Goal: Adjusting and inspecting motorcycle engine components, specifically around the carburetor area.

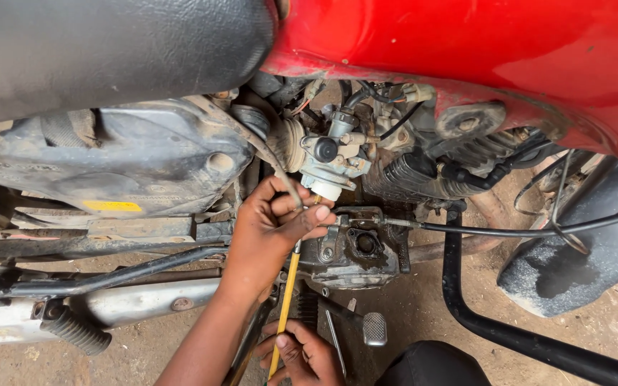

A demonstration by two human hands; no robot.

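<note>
While the camera looks down the side of a motorcycle with one red fuel tank (509, 64) and one black seat (109, 43), two hands work at the engine. The left hand (273, 229) is raised under the one silver carburetor (327, 161), its fingers pinched narrow around the upper end of a single yellow-handled screwdriver (285, 304), whose tip sits just below the carburetor's pale bowl; a thin grey hose (270, 161) crosses over the same fingers. The right hand (302, 354), lower in view, is closed around the bottom of that screwdriver's yellow shaft, so the tool runs upright between the two hands. Just right of the left hand lies one grey engine cover (355, 250), with a black cable (531, 230) leading off from it toward the right. One ribbed footpeg (73, 330) juts out at lower left beside the one chrome exhaust pipe (137, 304), and one small metal pedal (374, 329) stands near the right hand above the dirt ground (423, 307).
</note>
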